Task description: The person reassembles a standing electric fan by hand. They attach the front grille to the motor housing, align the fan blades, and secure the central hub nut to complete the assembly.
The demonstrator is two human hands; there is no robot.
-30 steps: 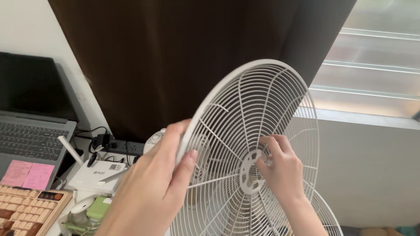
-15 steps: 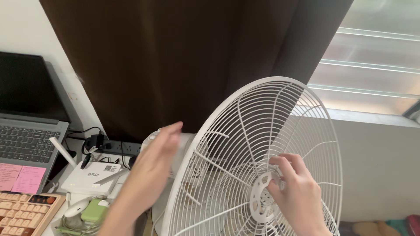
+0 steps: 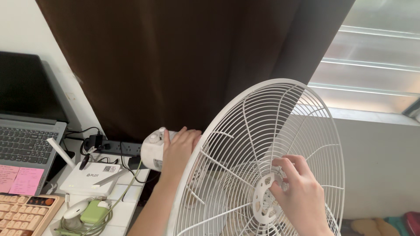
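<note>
We rest left hand [image 3: 178,148], fingers spread, on fan motor housing [image 3: 154,150] | right hand [image 3: 299,192] fingers pinch white fan guard [image 3: 262,144] hub | guard screens housing | router [image 3: 89,179], power strip [image 3: 116,147] on counter beside

A: The grille [image 3: 280,144] under the right hand [image 3: 299,196]: metal or plastic?

B: Thin white-coated wire, smooth, slightly glossy; its hub [image 3: 265,204] looks like matt white plastic.

A: And the motor housing [image 3: 154,150] that the left hand [image 3: 178,150] rests on?

B: Smooth white plastic with a soft sheen.

A: Behind them?

B: A matt dark brown cloth curtain [image 3: 175,61]. The laptop [image 3: 28,131] is matt grey, the router [image 3: 89,179] matt white plastic, the notes [image 3: 19,179] pink paper.
</note>
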